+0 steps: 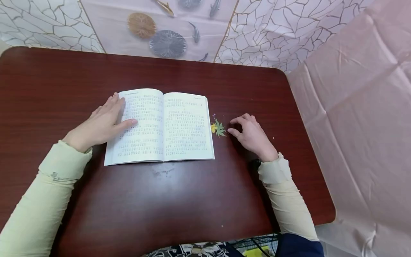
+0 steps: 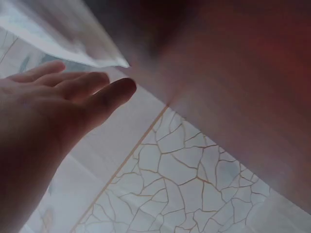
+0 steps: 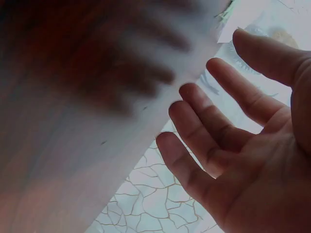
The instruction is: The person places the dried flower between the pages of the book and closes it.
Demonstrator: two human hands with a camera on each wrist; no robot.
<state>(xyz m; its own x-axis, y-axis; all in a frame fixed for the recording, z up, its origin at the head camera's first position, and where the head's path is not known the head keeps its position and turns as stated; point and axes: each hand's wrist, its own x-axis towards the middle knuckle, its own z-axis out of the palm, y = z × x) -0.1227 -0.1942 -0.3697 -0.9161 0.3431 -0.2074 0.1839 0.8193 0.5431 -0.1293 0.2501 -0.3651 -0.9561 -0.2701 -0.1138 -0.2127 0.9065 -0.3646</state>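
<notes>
An open book (image 1: 184, 142) with printed pages lies on the dark red-brown table. My left hand (image 1: 104, 123) rests flat on its left page, fingers at the outer edge and thumb across the text. Just off the right page's edge lie a green star-shaped leaf (image 1: 219, 129), a yellow flower (image 1: 213, 127) and a tiny purple sprig (image 1: 214, 116). To the right of the leaf is my right hand (image 1: 252, 134), its thumb and index finger apart and holding nothing. In the right wrist view the fingers (image 3: 228, 128) of that hand are spread and loosely bent.
The table (image 1: 189, 203) has rounded corners, and its far edge meets a patterned cloth (image 1: 112, 21). A pinkish cloth (image 1: 359, 125) hangs along the right side. Cables and a yellow item (image 1: 257, 252) show below the near edge.
</notes>
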